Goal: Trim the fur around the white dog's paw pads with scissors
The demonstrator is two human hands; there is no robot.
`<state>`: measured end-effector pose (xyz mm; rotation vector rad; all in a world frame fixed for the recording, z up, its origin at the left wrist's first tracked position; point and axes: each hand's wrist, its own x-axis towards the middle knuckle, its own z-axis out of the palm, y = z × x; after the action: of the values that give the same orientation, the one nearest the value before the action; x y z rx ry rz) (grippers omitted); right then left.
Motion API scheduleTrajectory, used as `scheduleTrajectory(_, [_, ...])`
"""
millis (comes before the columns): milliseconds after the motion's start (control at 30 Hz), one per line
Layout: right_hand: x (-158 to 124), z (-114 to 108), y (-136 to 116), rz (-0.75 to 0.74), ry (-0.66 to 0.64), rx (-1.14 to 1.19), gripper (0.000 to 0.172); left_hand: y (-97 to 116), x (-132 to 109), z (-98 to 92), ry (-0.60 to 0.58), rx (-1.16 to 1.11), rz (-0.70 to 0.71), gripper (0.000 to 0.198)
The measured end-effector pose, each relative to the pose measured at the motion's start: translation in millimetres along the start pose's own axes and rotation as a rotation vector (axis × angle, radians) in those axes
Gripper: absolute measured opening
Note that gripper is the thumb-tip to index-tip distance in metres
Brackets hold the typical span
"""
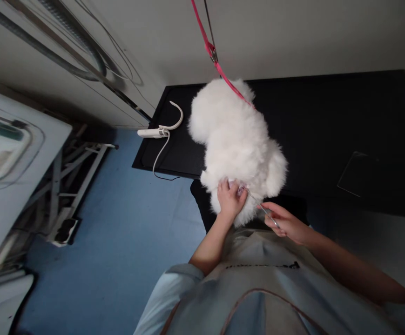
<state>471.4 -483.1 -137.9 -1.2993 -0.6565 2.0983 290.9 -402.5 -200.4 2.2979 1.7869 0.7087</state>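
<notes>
A small fluffy white dog (235,139) stands on a black grooming table (328,121), tied by a pink leash (219,70) that runs up out of view. My left hand (230,199) is closed on the dog's near end, gripping fur or a paw at the table's front edge. My right hand (286,224) holds a thin metal tool (262,208), probably scissors, whose tip points at the spot my left hand holds.
A white corded device (157,132) lies at the table's left corner, its cable hanging over the edge. A dark flat tablet-like object (358,173) rests on the table's right side. Blue floor (125,232) lies left, with a white tub (10,158) on a metal frame and grey hoses (66,51) along the wall.
</notes>
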Motion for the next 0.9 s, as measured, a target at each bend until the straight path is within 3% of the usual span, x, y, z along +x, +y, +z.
scheduleTrajectory(100, [6.5,2.4,-3.9,-0.002,0.005,-0.169,0.043,0.1,-0.6,1.1,-0.004,0.009,0.008,0.036])
scheduleTrajectory(333, [22.8,8.3,-11.6,0.024,0.045,-0.267,0.035,1.6,-3.2,1.4,-0.034,0.041,0.010,0.037])
scheduleTrajectory(467, [26.4,12.4,-11.1,0.040,0.057,-0.247,0.040,1.8,-2.1,0.8,-0.038,0.046,0.008,0.036])
scheduleTrajectory(733, [6.9,14.0,-9.9,0.023,0.020,-0.231,0.038,-2.4,0.1,2.1,-0.031,0.026,0.000,0.036])
scheduleTrajectory(900, [23.0,7.5,-8.8,0.044,0.020,-0.166,0.035,-0.3,-1.0,0.5,-0.042,0.035,0.003,0.035])
